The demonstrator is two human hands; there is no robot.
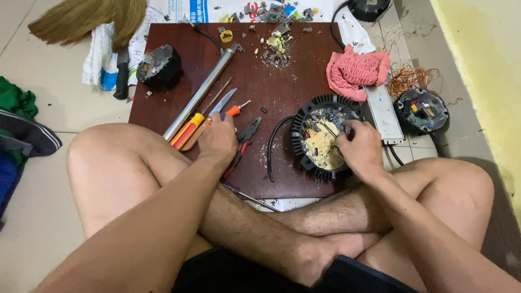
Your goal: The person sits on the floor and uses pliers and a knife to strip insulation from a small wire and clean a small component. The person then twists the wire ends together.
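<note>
left hand (218, 137) on screwdrivers (191, 128) | right hand (359, 147) on round black housing (324, 135)

Pale tiled floor (43, 217); yellow wall (483, 49); dark brown wooden board (260, 76)

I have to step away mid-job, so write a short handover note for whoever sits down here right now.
Left hand: resting on the tools, on the blue-handled flat blade beside the yellow-and-red screwdriver; grip unclear.
Right hand: fingers on the round black finned housing, at its exposed yellowish circuit board.
Red-handled pliers lie between the hands on the dark brown wooden board.
Done: housing is open, broken bits piled at the far edge.
Left: the circuit board is still seated inside.
</note>
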